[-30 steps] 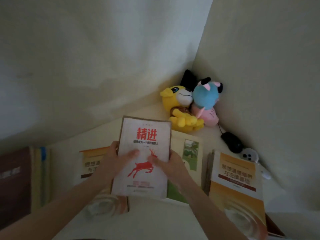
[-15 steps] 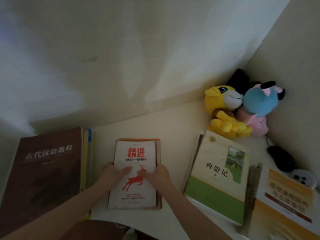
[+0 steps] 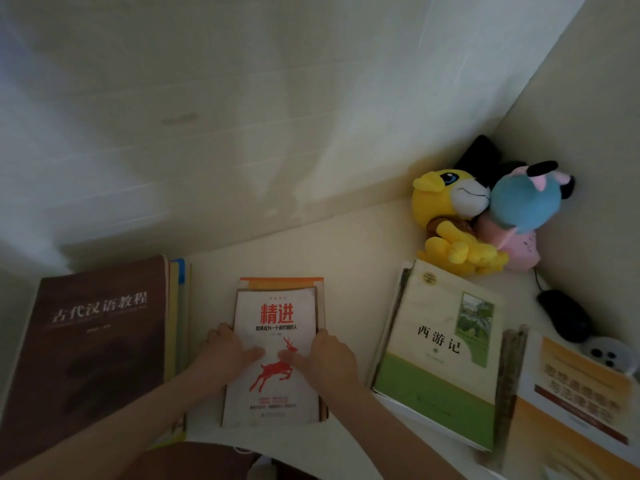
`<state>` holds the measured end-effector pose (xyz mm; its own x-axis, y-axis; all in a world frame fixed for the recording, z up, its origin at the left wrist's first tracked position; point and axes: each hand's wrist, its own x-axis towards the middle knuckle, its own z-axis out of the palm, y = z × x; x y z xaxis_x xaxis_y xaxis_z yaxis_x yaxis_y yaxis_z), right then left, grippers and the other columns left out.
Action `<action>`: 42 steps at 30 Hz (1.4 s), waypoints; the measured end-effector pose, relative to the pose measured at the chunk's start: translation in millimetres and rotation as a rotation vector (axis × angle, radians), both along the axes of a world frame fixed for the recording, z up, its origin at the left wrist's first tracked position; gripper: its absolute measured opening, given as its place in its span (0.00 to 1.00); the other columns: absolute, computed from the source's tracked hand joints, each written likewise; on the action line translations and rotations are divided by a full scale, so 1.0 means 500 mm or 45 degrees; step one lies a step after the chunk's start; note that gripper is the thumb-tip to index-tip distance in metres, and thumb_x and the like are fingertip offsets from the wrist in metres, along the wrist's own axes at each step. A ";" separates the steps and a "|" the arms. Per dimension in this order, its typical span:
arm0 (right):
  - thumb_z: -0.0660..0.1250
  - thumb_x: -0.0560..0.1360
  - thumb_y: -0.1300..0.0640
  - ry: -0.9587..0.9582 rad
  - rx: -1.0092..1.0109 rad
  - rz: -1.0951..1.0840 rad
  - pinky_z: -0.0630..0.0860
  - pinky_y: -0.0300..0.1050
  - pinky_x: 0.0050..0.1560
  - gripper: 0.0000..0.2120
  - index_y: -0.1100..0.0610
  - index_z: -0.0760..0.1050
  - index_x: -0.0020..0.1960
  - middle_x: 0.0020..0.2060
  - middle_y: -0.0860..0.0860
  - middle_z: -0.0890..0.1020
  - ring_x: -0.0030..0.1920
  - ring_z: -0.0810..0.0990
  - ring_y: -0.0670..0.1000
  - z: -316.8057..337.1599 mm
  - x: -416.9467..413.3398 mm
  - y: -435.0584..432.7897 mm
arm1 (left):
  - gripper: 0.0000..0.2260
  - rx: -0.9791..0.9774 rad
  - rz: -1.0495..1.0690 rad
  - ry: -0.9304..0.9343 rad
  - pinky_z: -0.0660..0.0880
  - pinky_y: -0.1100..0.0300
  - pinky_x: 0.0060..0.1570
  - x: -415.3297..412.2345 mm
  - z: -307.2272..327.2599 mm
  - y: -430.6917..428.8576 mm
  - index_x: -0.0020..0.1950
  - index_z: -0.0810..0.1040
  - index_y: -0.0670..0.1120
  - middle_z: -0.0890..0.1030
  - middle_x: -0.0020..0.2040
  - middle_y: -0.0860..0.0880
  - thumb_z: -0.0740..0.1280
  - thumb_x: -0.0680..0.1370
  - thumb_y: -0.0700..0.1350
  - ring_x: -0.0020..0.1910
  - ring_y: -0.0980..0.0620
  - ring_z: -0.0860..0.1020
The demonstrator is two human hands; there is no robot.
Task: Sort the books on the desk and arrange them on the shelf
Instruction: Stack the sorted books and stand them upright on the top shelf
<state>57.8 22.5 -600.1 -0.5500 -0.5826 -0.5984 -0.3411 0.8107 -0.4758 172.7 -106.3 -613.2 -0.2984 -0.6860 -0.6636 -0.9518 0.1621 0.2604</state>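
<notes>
A white book with a red deer lies flat on an orange-edged book in the middle of the pale desk. My left hand grips its left edge, thumb on the cover. My right hand grips its right edge, thumb on the cover too. A large brown book tops a pile of yellow and blue books at the left. To the right, a cream and green book lies on a stack. An orange and white book lies at the far right.
Yellow plush toy and blue-pink plush toy sit in the back right corner. A black mouse and a small white gadget lie by the right wall. Walls close the back and right.
The white deer book went from held up in the air to lying on the orange-edged book, both hands still on it. The view swung left, bringing the brown book into sight.
</notes>
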 end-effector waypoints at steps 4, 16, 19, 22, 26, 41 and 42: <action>0.66 0.70 0.32 0.089 0.039 0.068 0.69 0.38 0.39 0.34 0.57 0.66 0.63 0.55 0.51 0.79 0.53 0.80 0.51 -0.004 -0.003 0.005 | 0.37 -0.001 -0.076 -0.100 0.72 0.52 0.62 -0.005 0.006 -0.001 0.71 0.57 0.38 0.62 0.68 0.39 0.67 0.74 0.60 0.65 0.42 0.69; 0.65 0.75 0.38 -0.427 -0.396 -0.533 0.64 0.48 0.70 0.41 0.58 0.52 0.78 0.76 0.53 0.60 0.73 0.64 0.52 0.030 -0.072 0.091 | 0.26 0.580 0.525 0.276 0.73 0.42 0.57 -0.015 0.005 -0.049 0.55 0.76 0.38 0.81 0.51 0.37 0.74 0.68 0.56 0.52 0.37 0.78; 0.67 0.73 0.37 -0.687 -0.270 -0.535 0.59 0.50 0.72 0.50 0.61 0.44 0.79 0.78 0.56 0.55 0.76 0.57 0.56 0.023 -0.065 0.060 | 0.24 0.561 0.521 0.302 0.74 0.41 0.57 -0.024 0.011 -0.048 0.53 0.77 0.37 0.82 0.50 0.36 0.74 0.68 0.54 0.51 0.36 0.79; 0.72 0.70 0.39 -0.810 -0.193 -0.653 0.68 0.49 0.66 0.52 0.65 0.47 0.77 0.75 0.58 0.62 0.73 0.64 0.57 -0.012 -0.059 0.033 | 0.26 0.566 0.517 0.284 0.74 0.40 0.58 -0.023 0.013 -0.048 0.53 0.78 0.37 0.83 0.49 0.37 0.76 0.65 0.55 0.50 0.36 0.80; 0.79 0.55 0.33 -0.820 -0.155 -0.631 0.77 0.49 0.57 0.54 0.61 0.63 0.70 0.67 0.56 0.71 0.65 0.73 0.57 -0.050 -0.045 0.007 | 0.33 0.579 0.538 0.286 0.75 0.40 0.58 -0.015 0.008 -0.049 0.53 0.78 0.37 0.83 0.48 0.37 0.77 0.57 0.57 0.50 0.37 0.80; 0.83 0.32 0.36 -0.857 -0.127 -0.659 0.82 0.56 0.52 0.62 0.56 0.70 0.62 0.61 0.55 0.76 0.57 0.80 0.57 -0.160 -0.039 0.005 | 0.17 0.450 0.594 0.580 0.80 0.52 0.36 -0.024 0.005 -0.010 0.48 0.79 0.41 0.84 0.33 0.46 0.78 0.65 0.47 0.35 0.45 0.84; 0.85 0.33 0.39 -0.919 -0.189 -0.695 0.82 0.56 0.49 0.62 0.57 0.69 0.63 0.60 0.56 0.77 0.55 0.82 0.57 -0.225 -0.041 0.010 | 0.16 0.407 0.574 0.610 0.80 0.52 0.36 -0.028 0.011 -0.006 0.47 0.79 0.42 0.84 0.32 0.47 0.77 0.65 0.46 0.35 0.46 0.84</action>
